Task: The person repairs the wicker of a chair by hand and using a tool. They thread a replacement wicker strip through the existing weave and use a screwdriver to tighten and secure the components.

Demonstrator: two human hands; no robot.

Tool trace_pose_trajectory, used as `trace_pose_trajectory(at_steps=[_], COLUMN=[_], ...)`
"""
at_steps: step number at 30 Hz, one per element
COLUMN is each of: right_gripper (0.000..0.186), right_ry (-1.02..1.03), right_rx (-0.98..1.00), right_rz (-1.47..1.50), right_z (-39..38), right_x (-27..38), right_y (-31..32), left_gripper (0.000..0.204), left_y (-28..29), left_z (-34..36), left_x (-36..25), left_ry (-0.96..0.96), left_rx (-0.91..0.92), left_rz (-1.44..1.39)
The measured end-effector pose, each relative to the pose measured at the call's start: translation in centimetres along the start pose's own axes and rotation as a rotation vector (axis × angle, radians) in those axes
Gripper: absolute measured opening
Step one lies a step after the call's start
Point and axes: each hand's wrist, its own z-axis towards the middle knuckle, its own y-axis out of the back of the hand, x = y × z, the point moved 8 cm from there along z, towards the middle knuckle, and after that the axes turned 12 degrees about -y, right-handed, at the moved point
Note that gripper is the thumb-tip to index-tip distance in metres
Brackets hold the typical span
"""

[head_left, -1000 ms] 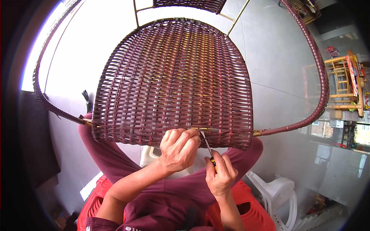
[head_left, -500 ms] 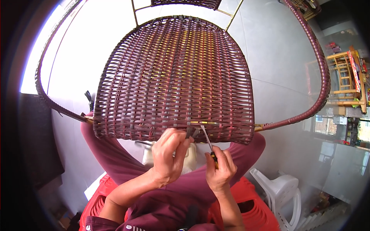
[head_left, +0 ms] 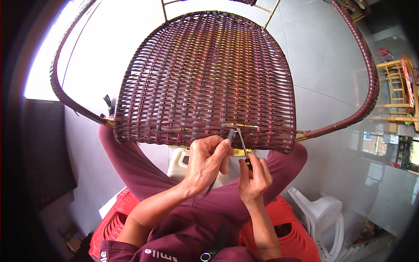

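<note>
A woven seat (head_left: 205, 78) of dark maroon and grey plastic strands lies across my knees, its near edge toward me. At that edge, my left hand (head_left: 205, 162) pinches the end of a grey strand (head_left: 231, 133) between thumb and finger. My right hand (head_left: 254, 180) is closed round the black and yellow handle of a screwdriver (head_left: 242, 142). The metal tip rests at the weave just right of the grey strand; whether it goes under the strands I cannot tell. A dark strand hangs below my left hand.
Wrapped armrests (head_left: 354, 124) curve out on both sides of the seat. Under its near edge stands a cream plastic jug (head_left: 176, 163). Red plastic stools (head_left: 289, 227) are beneath me, and a white plastic stool (head_left: 321, 209) lies at the right. Wooden frames (head_left: 397, 89) stand farther right.
The seat sits slightly higher and farther right in view. My left hand has turned and moved right along the edge, its pinch on the grey strand now visible. The screwdriver stands a little steeper.
</note>
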Motion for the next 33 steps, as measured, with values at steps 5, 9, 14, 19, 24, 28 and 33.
trace_pose_trajectory(at_steps=[5, 9, 14, 19, 24, 28, 33], right_gripper=[0.028, 0.029, 0.028, 0.029, 0.028, 0.027, 0.027], right_ry=[0.017, 0.026, 0.025, 0.034, 0.045, 0.021, 0.018], right_rx=[-0.02, -0.034, -0.045, -0.041, -0.044, -0.028, -0.025], right_rz=[0.01, 0.009, 0.01, -0.015, -0.011, 0.005, 0.005], right_z=[-0.1, -0.2, -0.3, -0.1, -0.1, -0.2, -0.1], right_x=[-0.2, -0.3, -0.3, -0.3, -0.2, -0.4, -0.3], right_y=[0.0, -0.1, -0.2, -0.1, 0.0, -0.1, 0.0], left_gripper=[0.032, 0.031, 0.029, 0.027, 0.024, 0.025, 0.029], left_y=[-0.2, -0.2, -0.5, -0.7, -0.6, -0.7, -1.1], left_z=[0.3, 0.5, 0.3, 0.1, -0.2, 0.1, 0.3], left_x=[0.1, 0.2, 0.4, 0.7, 0.7, 0.9, 0.9], left_ry=[-0.063, -0.096, -0.108, -0.13, -0.118, -0.123, -0.176], left_rx=[0.004, -0.021, -0.054, -0.073, -0.116, -0.149, -0.141], left_rz=[0.026, 0.052, 0.051, 0.045, 0.003, -0.002, 0.027])
